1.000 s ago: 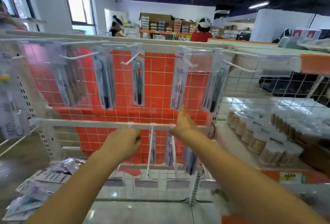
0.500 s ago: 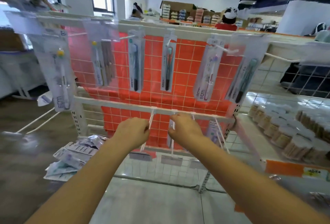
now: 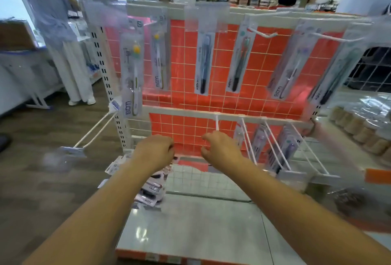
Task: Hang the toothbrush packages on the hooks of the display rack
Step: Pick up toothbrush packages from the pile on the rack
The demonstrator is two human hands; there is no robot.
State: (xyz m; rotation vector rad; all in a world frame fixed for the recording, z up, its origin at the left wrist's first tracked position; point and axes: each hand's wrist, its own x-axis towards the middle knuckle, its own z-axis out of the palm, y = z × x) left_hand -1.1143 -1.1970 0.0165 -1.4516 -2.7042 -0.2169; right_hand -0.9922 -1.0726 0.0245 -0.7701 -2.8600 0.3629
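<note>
On my feed, "BDM" ran up the leftmost hanging toothbrush package (image 3: 132,74), its neighbour (image 3: 159,57) and a right-hand one (image 3: 285,70). Two middle packages (image 3: 203,63) (dark brushes) read roughly "Hanea". Everything else blurred beyond reading.

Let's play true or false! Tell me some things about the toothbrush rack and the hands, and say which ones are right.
1. The wall behind the rack is blue. False: the tiles are orange-red.
2. Toothbrush packages hang on the top row. True.
3. The right hand holds a package. False: it looks empty.
4. A pile of packages lies below the left hand. True.
5. Every lower hook is full. False: the hook above the right hand is bare.
</note>
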